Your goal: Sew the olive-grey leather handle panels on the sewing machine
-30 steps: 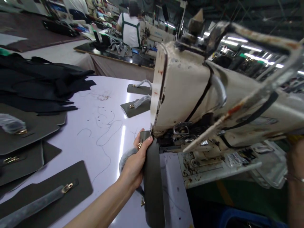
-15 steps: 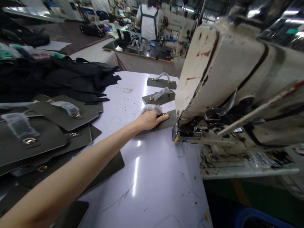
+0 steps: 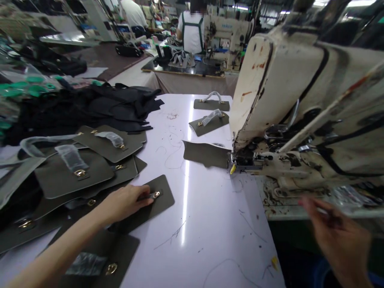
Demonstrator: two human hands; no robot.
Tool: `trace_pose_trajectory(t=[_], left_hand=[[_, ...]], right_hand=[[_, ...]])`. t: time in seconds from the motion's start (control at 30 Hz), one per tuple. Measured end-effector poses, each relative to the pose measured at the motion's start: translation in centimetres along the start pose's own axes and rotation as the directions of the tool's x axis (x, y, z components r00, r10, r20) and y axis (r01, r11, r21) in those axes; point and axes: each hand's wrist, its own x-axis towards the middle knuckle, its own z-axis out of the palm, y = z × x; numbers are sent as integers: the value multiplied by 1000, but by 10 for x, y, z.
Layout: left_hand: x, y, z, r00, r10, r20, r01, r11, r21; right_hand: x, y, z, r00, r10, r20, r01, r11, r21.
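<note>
My left hand (image 3: 127,202) is closed round the handle of an olive-grey bag flap (image 3: 165,192) on the left of the white table. A gold fitting shows just past its fingers. My right hand (image 3: 340,238) is raised at the right, beyond the table edge and below the sewing machine (image 3: 258,92). It is blurred, with its fingers curled together; what they hold, if anything, I cannot make out. A separate olive-grey panel (image 3: 205,155) lies near the needle area, its edge curled up. Beyond it rest two flaps (image 3: 210,124) with plastic-wrapped handles.
More olive-grey flaps (image 3: 72,188) overlap at the left, with gold fittings and wrapped handles. Behind them is a heap of black pieces (image 3: 99,104). Loose threads (image 3: 171,236) lie on the white table (image 3: 219,224). A person (image 3: 192,32) sits at the far bench.
My left hand has left the panel near the machine and moved back left, onto another flap's handle. The panel now lies with its edge curled. My right hand has come into view.
</note>
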Motion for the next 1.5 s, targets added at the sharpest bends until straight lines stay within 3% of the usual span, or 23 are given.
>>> trace_pose_trajectory(t=[0.03,0.1,0.17,0.23,0.33,0.37,0.43,0.53,0.63,0.67,0.7,0.77,0.83,0.9,1.03,1.23,1.5], left_hand=[[0,8,0,999,28,-37,-31,997,-64],[0,33,-7,988,51,-144,-83,970,-229],[-2,64,-18,975,32,-218,-130,883,-451],[-6,95,-30,981,-9,-195,-136,686,-715],[-16,130,-41,991,-57,-123,-102,292,-951],[-19,137,-43,991,-71,-115,-98,204,-974],[-23,145,-45,987,-99,-125,-113,115,-987],[-19,145,-41,952,-137,-274,-257,124,-958],[-5,140,-32,812,-263,-521,-463,253,-849],[0,140,-29,819,-275,-503,-445,249,-860],[4,141,-26,873,-261,-412,-367,202,-908],[10,146,-20,980,-165,-110,-105,37,-994],[14,156,-17,991,-111,76,67,-86,-994],[20,167,-17,988,-149,51,29,-147,-989],[43,186,-23,971,-209,-115,-149,-155,-977],[75,201,-31,941,-285,-184,-230,-137,-963],[92,204,-36,877,-344,-335,-382,-77,-921]], right_hand=[[-10,-5,24,998,-5,-61,5,1000,2],[-32,-21,71,991,2,136,-17,995,103],[-53,-44,110,941,18,338,-82,981,175],[-70,-69,140,877,-11,480,-124,961,249],[-80,-101,164,853,-146,502,-62,925,374],[-79,-109,168,849,-191,493,-34,910,412],[-72,-117,170,859,-262,440,31,884,466],[-55,-119,165,899,-286,332,90,861,500],[-39,-117,159,905,-202,374,-61,808,585],[-34,-117,159,899,-171,404,-131,775,618],[-30,-117,159,891,-146,430,-188,743,642],[-22,-119,160,890,-98,445,-248,715,654],[-14,-121,161,898,-53,436,-264,729,631],[-8,-121,159,889,-59,455,-273,729,628],[-7,-113,149,856,-85,509,-313,698,643],[-12,-99,149,867,131,481,-420,712,563],[3,-98,167,916,192,353,-377,714,590]])
